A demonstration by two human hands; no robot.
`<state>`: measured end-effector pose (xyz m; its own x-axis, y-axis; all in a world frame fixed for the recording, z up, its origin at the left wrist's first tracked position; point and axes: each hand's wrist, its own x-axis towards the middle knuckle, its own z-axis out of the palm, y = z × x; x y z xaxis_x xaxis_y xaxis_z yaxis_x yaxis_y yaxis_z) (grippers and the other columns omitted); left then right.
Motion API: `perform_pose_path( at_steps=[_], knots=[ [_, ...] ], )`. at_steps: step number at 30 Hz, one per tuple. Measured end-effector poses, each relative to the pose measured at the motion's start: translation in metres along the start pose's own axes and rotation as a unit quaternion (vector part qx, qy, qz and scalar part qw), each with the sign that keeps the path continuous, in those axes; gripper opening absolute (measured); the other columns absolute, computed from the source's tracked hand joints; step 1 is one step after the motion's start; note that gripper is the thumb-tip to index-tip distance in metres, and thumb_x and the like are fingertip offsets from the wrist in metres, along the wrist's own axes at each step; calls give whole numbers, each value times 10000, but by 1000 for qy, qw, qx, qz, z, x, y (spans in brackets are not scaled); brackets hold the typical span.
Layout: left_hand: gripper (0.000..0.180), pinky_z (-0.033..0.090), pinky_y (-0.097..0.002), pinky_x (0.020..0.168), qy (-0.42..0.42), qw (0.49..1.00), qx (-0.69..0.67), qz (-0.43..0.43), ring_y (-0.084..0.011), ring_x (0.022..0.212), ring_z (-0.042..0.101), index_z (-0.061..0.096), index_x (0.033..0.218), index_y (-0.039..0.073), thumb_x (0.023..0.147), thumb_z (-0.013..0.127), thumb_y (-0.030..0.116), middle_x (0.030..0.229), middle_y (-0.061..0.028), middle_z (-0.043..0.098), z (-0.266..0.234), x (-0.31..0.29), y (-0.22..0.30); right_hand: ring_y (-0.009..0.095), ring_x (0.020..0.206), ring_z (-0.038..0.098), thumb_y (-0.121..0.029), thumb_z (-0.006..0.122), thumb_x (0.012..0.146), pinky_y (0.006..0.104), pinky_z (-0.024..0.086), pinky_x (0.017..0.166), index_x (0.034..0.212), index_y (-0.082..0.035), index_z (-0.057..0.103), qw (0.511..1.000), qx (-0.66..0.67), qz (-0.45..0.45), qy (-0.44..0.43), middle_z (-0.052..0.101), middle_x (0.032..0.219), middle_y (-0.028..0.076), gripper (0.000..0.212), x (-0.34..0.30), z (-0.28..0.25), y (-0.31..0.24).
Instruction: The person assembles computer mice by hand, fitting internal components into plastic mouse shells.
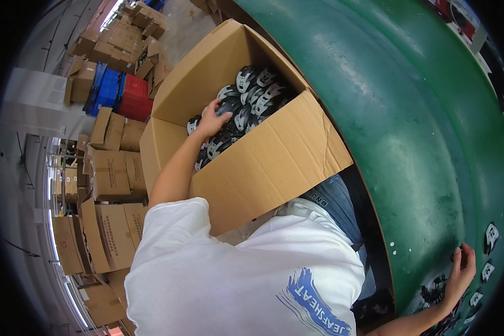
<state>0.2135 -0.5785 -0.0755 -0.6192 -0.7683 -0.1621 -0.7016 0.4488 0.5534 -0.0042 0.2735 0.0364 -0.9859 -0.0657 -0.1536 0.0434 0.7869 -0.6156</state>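
My left hand [209, 121] reaches into an open cardboard box [269, 162], its thumb and fingers curled around a dark plastic part [225, 106]. Beneath and around it lie many black-and-white molded plastic parts [257, 95], curved and slotted, heaped together. Far to the right, my right hand [461, 271] is over the green table [375, 106], fingertips pinched together. A small dark bit shows at those fingertips, too small to name. Beside that hand is a cluster of black parts [433, 290], partly hidden by my forearm.
Several black-and-white parts [491, 238] lie in a row along the table's far right side. The box stands against the table edge, its near flap folded outward. Stacked cartons [111, 173], a red bin [133, 95] and blue bins [103, 89] stand at the left.
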Motion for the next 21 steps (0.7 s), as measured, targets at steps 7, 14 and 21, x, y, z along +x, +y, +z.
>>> perform_pose_path(
  at_steps=[7, 14, 21],
  knots=[
    [555, 499, -380, 1088, 105, 988, -111, -21, -278, 1240, 672, 627, 1451, 0, 1058, 695, 384, 1319, -174, 728, -19, 25, 15, 136, 858, 620, -106, 705, 1053, 291, 513, 835, 1260, 43, 707, 993, 16, -104, 55, 694, 989, 59, 256, 20, 28, -12],
    [313, 531, -326, 1010, 69, 940, -263, 205, -163, 1180, 653, 673, 1358, 42, 1090, 661, 204, 1267, -72, 705, 54, 21, 226, 155, 844, 660, -85, 767, 986, 305, 530, 812, 1102, 48, 730, 989, 21, -108, 103, 719, 919, 96, 180, -8, 14, -5],
    [330, 521, -349, 1040, -154, 853, -279, 414, -173, 1199, 647, 645, 1415, 44, 1106, 594, 148, 1316, -92, 685, 171, -99, 449, 258, 793, 730, -179, 842, 924, 373, 583, 736, 1004, -28, 773, 977, 79, -168, 107, 762, 932, 107, 185, 2, 18, -15]
  ],
)
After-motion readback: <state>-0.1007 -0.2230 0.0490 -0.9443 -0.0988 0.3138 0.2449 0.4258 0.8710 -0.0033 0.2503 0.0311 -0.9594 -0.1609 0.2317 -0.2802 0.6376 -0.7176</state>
